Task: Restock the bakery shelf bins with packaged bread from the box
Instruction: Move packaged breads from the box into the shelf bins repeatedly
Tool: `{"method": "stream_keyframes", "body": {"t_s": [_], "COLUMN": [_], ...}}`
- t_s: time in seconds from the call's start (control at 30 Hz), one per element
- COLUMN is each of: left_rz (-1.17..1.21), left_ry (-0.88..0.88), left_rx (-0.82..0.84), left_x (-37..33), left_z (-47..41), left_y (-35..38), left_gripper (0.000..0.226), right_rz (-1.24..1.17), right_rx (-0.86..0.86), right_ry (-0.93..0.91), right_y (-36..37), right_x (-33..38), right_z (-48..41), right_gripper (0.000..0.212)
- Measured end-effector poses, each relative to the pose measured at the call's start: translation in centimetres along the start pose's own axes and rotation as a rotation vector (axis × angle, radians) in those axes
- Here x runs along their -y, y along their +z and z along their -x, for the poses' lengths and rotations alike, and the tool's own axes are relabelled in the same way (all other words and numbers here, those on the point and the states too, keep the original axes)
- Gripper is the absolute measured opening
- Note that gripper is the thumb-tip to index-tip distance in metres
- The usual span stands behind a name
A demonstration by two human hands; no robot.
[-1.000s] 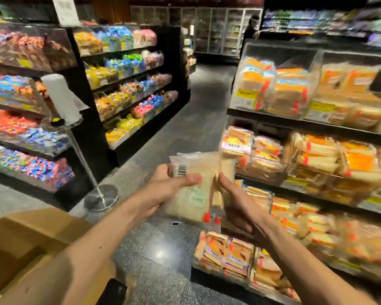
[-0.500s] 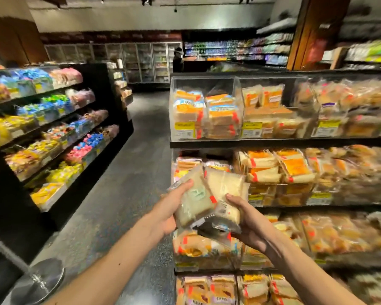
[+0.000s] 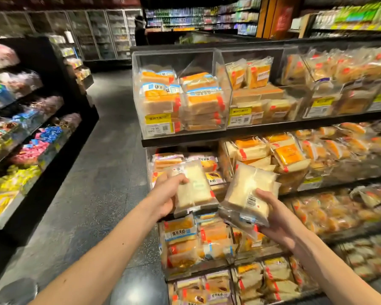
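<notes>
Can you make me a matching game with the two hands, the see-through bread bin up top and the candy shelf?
1. left hand
2. right hand
3. clear end bin
4. candy shelf

A. far left of the picture
B. holds the bread pack showing a barcode
C. has a yellow price tag on its front
D. holds the bread pack with a pale green label

Pairs: 1-D, 2-B, 3-C, 4-A.
</notes>
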State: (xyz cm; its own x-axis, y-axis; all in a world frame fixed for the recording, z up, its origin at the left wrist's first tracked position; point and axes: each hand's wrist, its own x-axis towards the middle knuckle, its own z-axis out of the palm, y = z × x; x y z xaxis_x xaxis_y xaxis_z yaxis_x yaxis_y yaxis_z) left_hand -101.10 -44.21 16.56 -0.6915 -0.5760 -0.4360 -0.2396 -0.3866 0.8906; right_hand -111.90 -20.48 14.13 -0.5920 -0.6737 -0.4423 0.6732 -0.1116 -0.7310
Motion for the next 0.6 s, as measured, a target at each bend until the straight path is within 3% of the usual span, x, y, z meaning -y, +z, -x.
{"method": "stream_keyframes", "body": {"t_s": [0.1,0.23,0.47,0.53,0.6], "left_rz": [-0.282,-0.891,-1.808,-1.942,-1.889], "left_ry": [0.285,0.627,0.634,0.621,0.615], "left_rx": [-0.054,-0.064,-0.045,-0.083,-0.102], "left_x": [-2.1,-3.1,1.4,3.0,3.8], "left_z": [-3.5,-8.5,-16.0,-16.8,-17.4], "left_y": [2.0,4.6,9.1,10.3,10.7], "left_gripper": [0.029,0.032,0.056,0.049,0.044], "right_rz": [-0.003,0.046,0.099,0.113,0.125], "right_rx": [-0.025,0.014,0.065,0.093,0.114], "right_ry": [0.0,-0.001,0.061,0.082,0.097], "right_y": [-1.5,-3.4,-5.8,-6.7,-7.4], "right_x": [2.2,5.3,9.7,10.2,10.7], "right_z": [-1.8,-4.2,-8.0,-8.8,-9.6], "right_gripper": [0.053,0.033,0.047,0.049,0.048]}}
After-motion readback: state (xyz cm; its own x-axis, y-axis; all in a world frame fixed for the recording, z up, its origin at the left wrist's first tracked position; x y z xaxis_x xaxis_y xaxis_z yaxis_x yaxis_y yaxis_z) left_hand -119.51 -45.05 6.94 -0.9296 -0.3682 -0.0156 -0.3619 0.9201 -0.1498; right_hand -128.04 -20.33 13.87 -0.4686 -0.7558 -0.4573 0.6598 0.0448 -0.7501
